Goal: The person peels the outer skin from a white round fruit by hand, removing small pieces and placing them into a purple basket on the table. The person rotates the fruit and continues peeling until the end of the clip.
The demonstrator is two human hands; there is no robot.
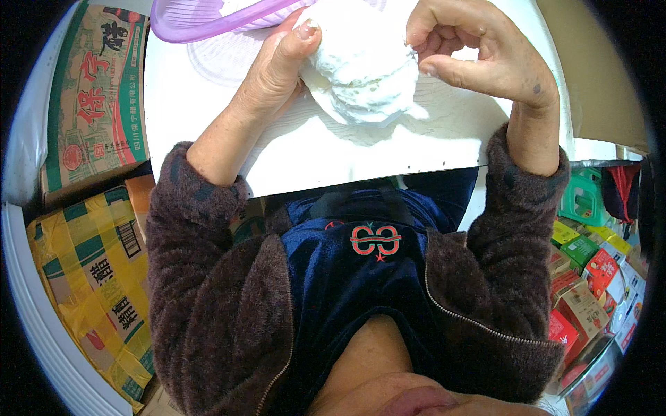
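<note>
My left hand (281, 62) grips the left side of a bulky white mass (364, 67), its thumb pressed on the edge. The mass looks soft and crumpled, with a few faint yellowish spots; glare hides its upper part, and I cannot tell its material. At its right edge my right hand (463, 52) pinches a small bit of white stuff between thumb and forefinger, the other fingers curled. Under the mass a pale, angular edge shows above the white tabletop (333, 161). Behind my left hand stands a purple ribbed plastic basket (208, 34), cut off by the top of the view.
Printed cardboard cartons (99, 88) stand left of the table, one wrapped in yellow tape (93, 291). A brown cardboard surface (603, 67) lies at the upper right. Below it, right of the table, are a green plastic container (583, 195) and several small coloured boxes (583, 307).
</note>
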